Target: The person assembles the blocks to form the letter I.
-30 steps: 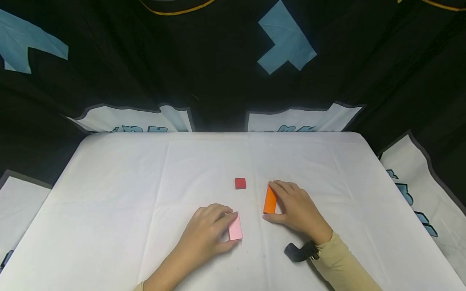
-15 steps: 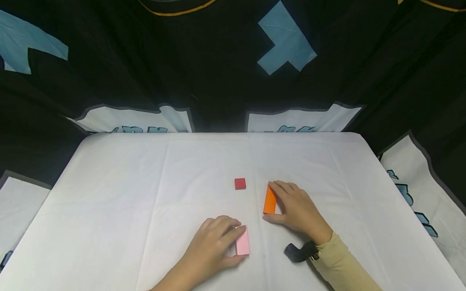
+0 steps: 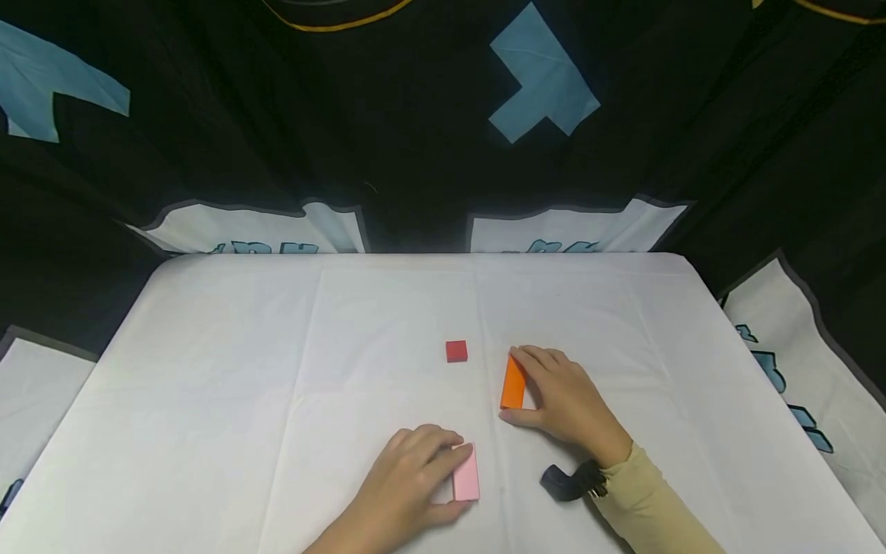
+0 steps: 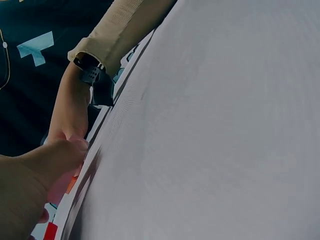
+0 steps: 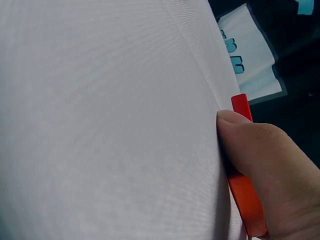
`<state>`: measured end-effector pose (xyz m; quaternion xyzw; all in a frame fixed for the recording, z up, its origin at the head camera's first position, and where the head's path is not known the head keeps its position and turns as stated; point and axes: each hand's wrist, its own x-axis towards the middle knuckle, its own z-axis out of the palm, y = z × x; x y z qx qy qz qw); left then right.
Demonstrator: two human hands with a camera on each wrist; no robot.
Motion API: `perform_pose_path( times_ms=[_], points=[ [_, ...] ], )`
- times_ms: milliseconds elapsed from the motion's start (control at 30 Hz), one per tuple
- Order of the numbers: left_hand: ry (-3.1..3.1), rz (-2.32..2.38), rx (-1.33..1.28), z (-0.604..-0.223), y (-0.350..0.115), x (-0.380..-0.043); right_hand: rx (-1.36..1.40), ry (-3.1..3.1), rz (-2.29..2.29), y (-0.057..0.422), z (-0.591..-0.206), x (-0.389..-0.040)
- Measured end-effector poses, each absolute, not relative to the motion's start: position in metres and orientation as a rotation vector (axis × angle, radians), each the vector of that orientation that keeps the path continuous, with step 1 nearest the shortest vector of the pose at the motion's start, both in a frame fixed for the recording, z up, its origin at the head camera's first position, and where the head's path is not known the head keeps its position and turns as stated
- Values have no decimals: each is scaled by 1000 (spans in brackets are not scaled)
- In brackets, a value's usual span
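Note:
My left hand (image 3: pixel 415 481) grips a pink rectangular block (image 3: pixel 467 475) by its two short ends, thumb at the near end and fingers at the far one. To the right and a little farther back, my right hand (image 3: pixel 564 396) holds an orange block (image 3: pixel 513 383) between thumb and fingertips. Beyond both hands, a small red block (image 3: pixel 456 352) lies on the white cloth. In the right wrist view the thumb (image 5: pixel 270 155) covers part of the orange block (image 5: pixel 248 205). The left wrist view has the left thumb (image 4: pixel 55 160) in front of the pink block.
A white cloth covers the table (image 3: pixel 228 369). A black wrist strap with a curved piece (image 3: pixel 571 481) sits at the right cuff, close over the cloth. Dark curtains (image 3: pixel 415 138) with pale blue shapes hang behind the table's far edge.
My left hand has moved the pink block toward the near edge and slightly right. The right hand, the orange block and the red block have stayed in place.

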<state>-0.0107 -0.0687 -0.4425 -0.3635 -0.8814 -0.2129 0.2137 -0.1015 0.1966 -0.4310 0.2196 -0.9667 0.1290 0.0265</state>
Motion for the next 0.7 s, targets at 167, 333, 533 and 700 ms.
perform_pose_path(
  times_ms=[167, 333, 533, 700],
  points=[
    [-2458, -581, -1010, -446, -68, -10, 681, -2980, 400, 197, -432, -102],
    [-2476, -576, -1005, -449, -67, -9, 683, -2975, 404, 197, -433, -102],
    [-2492, -570, -999, -450, -68, -8, 682, -2977, 405, 197, -433, -101],
    [-2499, -544, -992, -451, -70, -5, 674, -2988, 396, 197, -432, -101]
  ],
)
